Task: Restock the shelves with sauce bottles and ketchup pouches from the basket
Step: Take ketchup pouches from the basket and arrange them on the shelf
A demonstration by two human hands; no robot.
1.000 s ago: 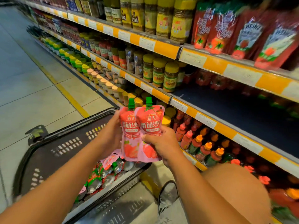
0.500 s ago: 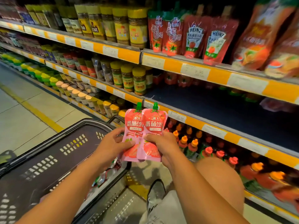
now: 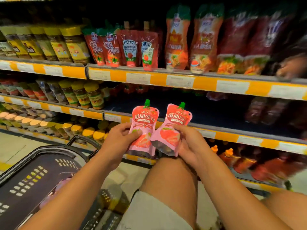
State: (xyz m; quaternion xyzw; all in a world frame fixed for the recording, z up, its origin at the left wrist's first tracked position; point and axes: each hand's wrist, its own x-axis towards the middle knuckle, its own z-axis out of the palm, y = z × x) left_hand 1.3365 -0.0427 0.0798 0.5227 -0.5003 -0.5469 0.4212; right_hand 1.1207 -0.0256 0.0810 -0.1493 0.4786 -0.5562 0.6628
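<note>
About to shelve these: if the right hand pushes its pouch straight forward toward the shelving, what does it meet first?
Probably the orange price rail of the middle shelf. The right hand holds its pouch about level with that edge, though depth is unclear.

A supermarket aisle: long shelves (image 3: pixel 166 80) edged with yellow price strips, rows of sauce jars (image 3: pixel 73 45) and ketchup pouches (image 3: pixel 129 47), a black shopping basket (image 3: pixel 41 171) on the tiled floor (image 3: pixel 15 150)

Hiding the lower front of the left pouch (image 3: pixel 144 128) under the left hand's (image 3: pixel 120 143) thumb, and the other pouch's (image 3: pixel 172 130) right edge under the right hand's (image 3: pixel 191 145) fingers. Blurring into unreadable streaks well right of both grips: bottles (image 3: pixel 235 156) and price tags (image 3: pixel 232 86). Running off the left edge below the left grip: basket (image 3: pixel 21 165), contents not showing.
</note>
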